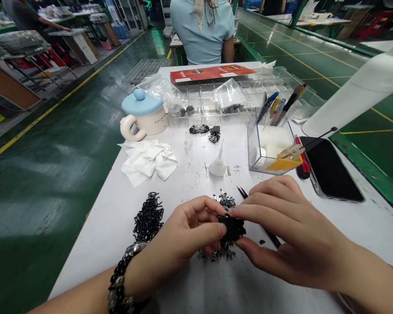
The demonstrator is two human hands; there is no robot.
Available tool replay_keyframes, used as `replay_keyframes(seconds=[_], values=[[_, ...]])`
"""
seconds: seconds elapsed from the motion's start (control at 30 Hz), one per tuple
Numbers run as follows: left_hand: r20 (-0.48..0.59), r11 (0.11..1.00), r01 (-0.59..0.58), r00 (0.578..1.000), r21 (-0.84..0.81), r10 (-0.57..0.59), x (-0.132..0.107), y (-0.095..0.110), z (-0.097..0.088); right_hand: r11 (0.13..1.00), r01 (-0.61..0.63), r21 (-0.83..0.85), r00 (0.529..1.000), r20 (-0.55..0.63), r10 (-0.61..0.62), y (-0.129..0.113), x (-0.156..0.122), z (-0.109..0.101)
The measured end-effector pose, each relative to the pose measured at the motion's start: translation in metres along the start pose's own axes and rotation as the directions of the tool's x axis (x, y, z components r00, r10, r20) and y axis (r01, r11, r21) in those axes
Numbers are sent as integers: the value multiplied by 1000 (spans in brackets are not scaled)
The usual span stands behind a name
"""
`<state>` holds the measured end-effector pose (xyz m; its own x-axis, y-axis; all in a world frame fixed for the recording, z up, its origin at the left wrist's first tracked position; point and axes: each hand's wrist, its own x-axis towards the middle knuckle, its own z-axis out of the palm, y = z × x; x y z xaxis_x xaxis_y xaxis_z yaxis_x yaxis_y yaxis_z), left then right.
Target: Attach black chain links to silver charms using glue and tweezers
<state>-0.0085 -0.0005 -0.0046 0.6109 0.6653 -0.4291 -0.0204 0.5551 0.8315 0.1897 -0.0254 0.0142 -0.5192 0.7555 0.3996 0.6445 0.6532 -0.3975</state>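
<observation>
Here we go: the task's thing, a dense black clump of small parts (pixel 232 227), sits right between the fingertips, at 3 o'clock from the left hand (pixel 180 235) and 9 o'clock from the right hand (pixel 291 231). Both hands are closed narrow, pinching that one clump from either side. Two hands, one clump! Just under the right palm lies one pair of tweezers (pixel 271 237), its tips poking out at 11 o'clock from that hand. A tangled heap of black wire-like clips (pixel 148 217) sits at 10 o'clock from the left hand, and a scatter of small metal pieces (pixel 224 200) spreads above and below the clump. Farther up the white table (pixel 85 257), at 12 o'clock, stands one white glue bottle (pixel 218 163), with three small black heaps (pixel 214 135) behind it. At 1 o'clock there's one clear acrylic box (pixel 268 148) holding tools, and at 2 o'clock one black phone (pixel 330 168). Over at 11 o'clock, one white cloth (pixel 149 159) and one mug with a blue lid (pixel 144 115), and beyond them one divided plastic tray (pixel 212 98) carrying two clear bags. A beaded bracelet (pixel 121 279) circles the left wrist.
</observation>
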Motion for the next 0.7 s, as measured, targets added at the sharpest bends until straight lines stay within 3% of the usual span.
replay_keyframes(seconds=[0.33, 0.5, 0.7], values=[[-1, 964, 131, 991, -232, -135, 0, 4, 4, 999, -17, 40, 1000, 23, 16, 0, 0, 1], [136, 927, 217, 974, -307, -183, 1, 3, 3, 996, -34, 77, 999, 7, 33, -2, 0, 3], [233, 916, 267, 952, -301, -201, 3, 1, 2, 966, -167, 197, 985, -11, 172, -5, 0, 3]])
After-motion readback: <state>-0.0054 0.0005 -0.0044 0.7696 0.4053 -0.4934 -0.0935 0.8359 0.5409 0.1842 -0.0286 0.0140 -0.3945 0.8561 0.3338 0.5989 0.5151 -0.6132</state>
